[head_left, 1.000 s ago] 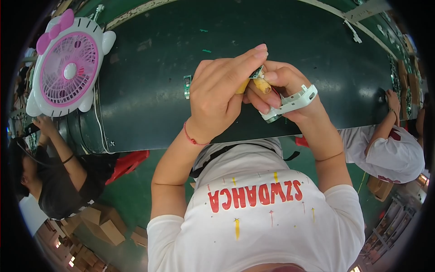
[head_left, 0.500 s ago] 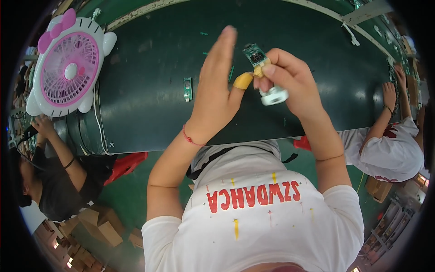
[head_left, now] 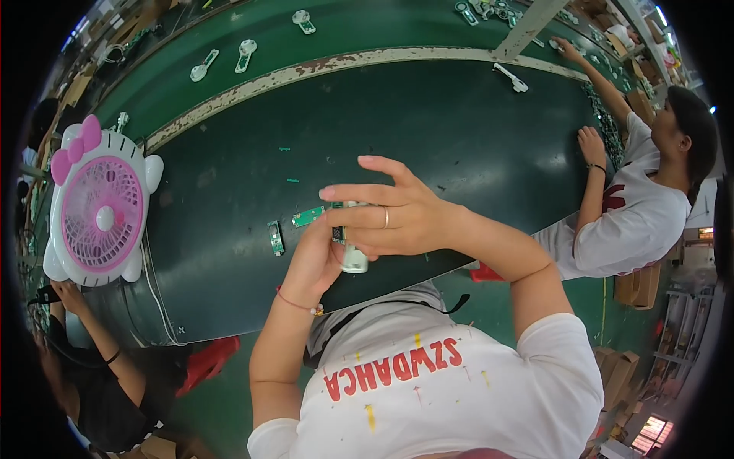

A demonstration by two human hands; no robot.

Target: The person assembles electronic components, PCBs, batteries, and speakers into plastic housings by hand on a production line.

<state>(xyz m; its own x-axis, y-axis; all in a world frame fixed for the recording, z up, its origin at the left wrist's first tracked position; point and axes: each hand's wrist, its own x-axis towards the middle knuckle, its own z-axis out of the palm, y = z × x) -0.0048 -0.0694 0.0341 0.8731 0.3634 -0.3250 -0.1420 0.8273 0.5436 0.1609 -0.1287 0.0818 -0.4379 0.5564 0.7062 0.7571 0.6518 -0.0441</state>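
Left hand (head_left: 312, 256): white plastic housing (head_left: 354, 262) is held in closed grip
Right hand (head_left: 409, 220): laid across it; grip's hold cannot be told
Worktop (head_left: 428, 107): green circuit boards (head_left: 276, 238) are placed nearby

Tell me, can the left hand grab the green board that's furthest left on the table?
Probably, yes: the left hand is close beside that board, and nothing seems to lie between them. It would likely have to let go of the white part first.

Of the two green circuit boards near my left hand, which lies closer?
The board slanting up to the right, beside your left hand; the other board lies farther left.
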